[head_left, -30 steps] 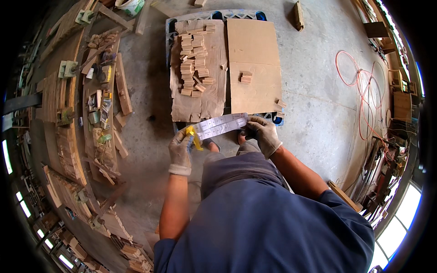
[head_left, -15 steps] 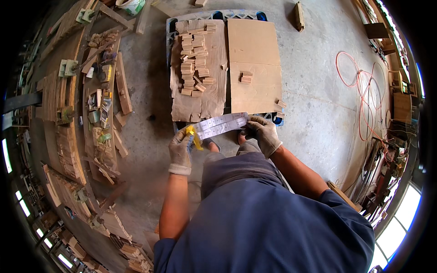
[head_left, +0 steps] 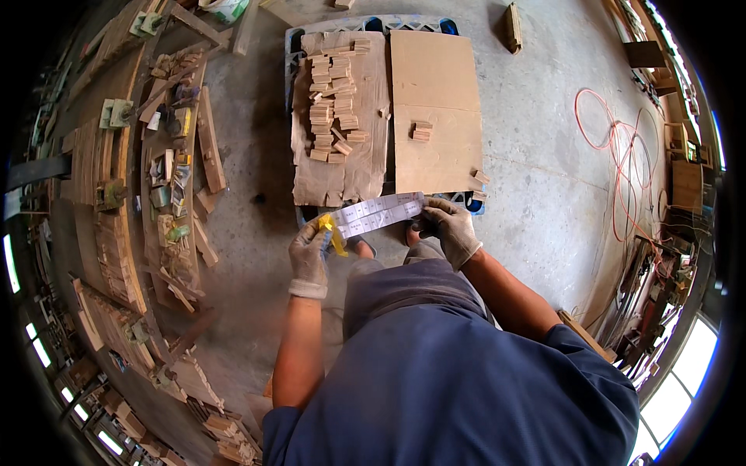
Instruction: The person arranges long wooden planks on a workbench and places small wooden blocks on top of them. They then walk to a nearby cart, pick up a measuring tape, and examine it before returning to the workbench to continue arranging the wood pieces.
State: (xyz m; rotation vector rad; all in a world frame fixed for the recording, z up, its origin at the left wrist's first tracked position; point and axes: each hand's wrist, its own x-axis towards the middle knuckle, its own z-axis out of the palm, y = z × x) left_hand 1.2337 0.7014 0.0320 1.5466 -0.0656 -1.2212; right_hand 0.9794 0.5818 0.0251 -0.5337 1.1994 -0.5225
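A white strip of printed labels (head_left: 379,214) is stretched between my two gloved hands, in front of my legs. My left hand (head_left: 310,252) is closed on its left end, where a piece of yellow tape (head_left: 335,234) hangs down. The strip's right end is pinched in my right hand (head_left: 453,226). Beyond the strip, small wooden blocks (head_left: 320,116) lie in rows on a worn cardboard sheet (head_left: 369,159). On a second, smoother cardboard sheet (head_left: 435,70) rests a small group of blocks (head_left: 422,131), with a few more at its near right corner (head_left: 478,181).
Both sheets lie on a blue-grey pallet (head_left: 373,24) on the concrete floor. Along the left run a workbench with clamps (head_left: 116,115) and a cluttered shelf (head_left: 177,155). A coiled red hose (head_left: 616,155) lies at the right. One wooden piece (head_left: 513,29) is on the floor at the far right.
Almost nothing differs. Both hands keep hold of the label strip in the same place, and the view has shifted very slightly.
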